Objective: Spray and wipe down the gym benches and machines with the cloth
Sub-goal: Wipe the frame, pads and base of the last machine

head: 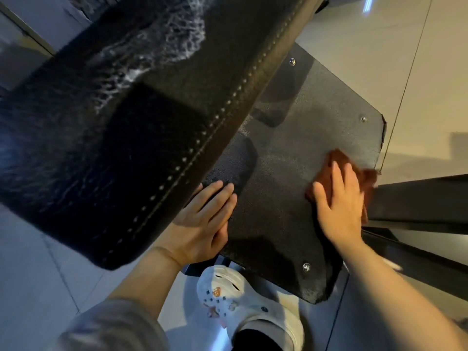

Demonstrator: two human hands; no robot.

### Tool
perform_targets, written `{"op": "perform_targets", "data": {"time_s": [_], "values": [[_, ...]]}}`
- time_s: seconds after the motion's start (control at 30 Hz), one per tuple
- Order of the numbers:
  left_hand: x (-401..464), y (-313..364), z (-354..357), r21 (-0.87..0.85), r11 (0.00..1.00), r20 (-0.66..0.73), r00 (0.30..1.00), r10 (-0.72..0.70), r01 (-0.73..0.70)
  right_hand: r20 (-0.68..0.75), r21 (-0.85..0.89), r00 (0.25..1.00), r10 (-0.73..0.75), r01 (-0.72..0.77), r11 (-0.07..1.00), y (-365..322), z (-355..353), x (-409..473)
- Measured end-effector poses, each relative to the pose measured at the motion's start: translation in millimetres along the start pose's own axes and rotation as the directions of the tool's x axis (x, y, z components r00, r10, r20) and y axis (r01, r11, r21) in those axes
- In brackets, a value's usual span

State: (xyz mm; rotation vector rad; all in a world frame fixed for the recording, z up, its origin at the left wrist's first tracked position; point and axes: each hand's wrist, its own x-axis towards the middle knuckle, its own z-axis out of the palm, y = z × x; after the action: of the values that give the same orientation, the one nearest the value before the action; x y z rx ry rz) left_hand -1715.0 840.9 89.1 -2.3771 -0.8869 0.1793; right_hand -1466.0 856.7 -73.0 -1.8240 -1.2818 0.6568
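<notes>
Black padded bench (106, 138) at left. Left hand (202, 219) lies flat, fingers straight, on the textured footplate (291, 138). Right hand (339, 203), fingers spread, presses the orange cloth (336, 160) near the plate's right edge w/ a chipped corner; cloth could snag there, I think.

Right hand (339, 198) presses orange cloth (336, 160) on black plate (291, 148); left hand (205, 216) rests flat beside.

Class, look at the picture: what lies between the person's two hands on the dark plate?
Only bare plate, in the head view. Left hand rests flat; right hand presses the cloth.
</notes>
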Motion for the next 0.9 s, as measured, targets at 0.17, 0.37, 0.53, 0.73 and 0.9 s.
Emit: {"op": "perform_targets", "data": {"time_s": [0.17, 0.37, 0.53, 0.73, 0.9], "values": [[-2, 0, 2, 0.000, 1.000, 0.017, 1.000, -0.011, 0.011, 0.098, 0.059, 0.992, 0.076, -0.082, 0.995, -23, 17, -87], [-4, 0, 3, -0.026, 0.999, 0.032, 0.999, -0.021, 0.022, 0.186, 0.006, 0.980, -0.077, 0.077, 0.997, -47, 43, -165], [-3, 0, 2, -0.022, 1.000, 0.000, 1.000, -0.020, 0.020, 0.166, -0.050, 0.982, -0.090, 0.099, 0.994, -44, 23, -76], [-3, -2, 5, -0.015, 1.000, 0.011, 1.000, -0.003, 0.003, 0.022, 0.009, 0.991, 0.130, -0.130, 0.992, -27, 5, 2], [-2, -1, 4, -0.021, 1.000, 0.001, 1.000, -0.015, 0.015, 0.053, 0.117, 0.978, 0.202, -0.207, 0.971, -45, 29, -114]]}}
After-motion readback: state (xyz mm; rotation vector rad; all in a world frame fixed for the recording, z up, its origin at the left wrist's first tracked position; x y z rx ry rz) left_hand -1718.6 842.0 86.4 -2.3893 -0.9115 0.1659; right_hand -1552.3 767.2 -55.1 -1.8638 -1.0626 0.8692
